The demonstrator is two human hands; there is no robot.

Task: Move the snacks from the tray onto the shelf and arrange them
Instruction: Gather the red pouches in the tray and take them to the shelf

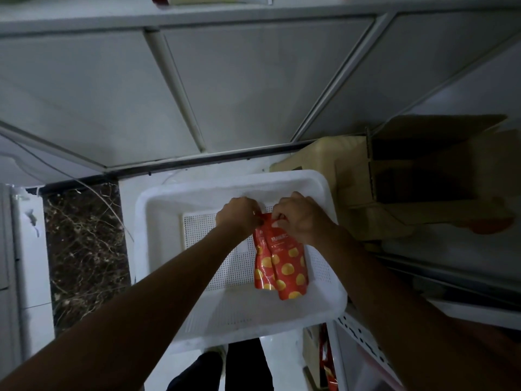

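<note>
We see both arms outstretched; left hand (238,218) and right hand (301,220) pinch the red bags (282,266) by the top, in the tray (141,249); fingertips hidden

Single view, head-worn, wide-angle. Faces steeply down, close to vertical, along both forearms, which enter from 7 and 5 o'clock. Tray (158,210) fills the centre, close, within arm's reach. Left hand (239,218) and right hand (298,218) meet near frame centre, gripping a pouch (282,266). Shelf (225,80) panels span 10 to 2 o'clock, lines splayed by the lens. Box (423,170) at 3 o'clock. Speckled floor (84,249) at 9 o'clock. Wearer's shoe (214,362) at 6 o'clock, below the tray's near rim. Light dim.
</note>
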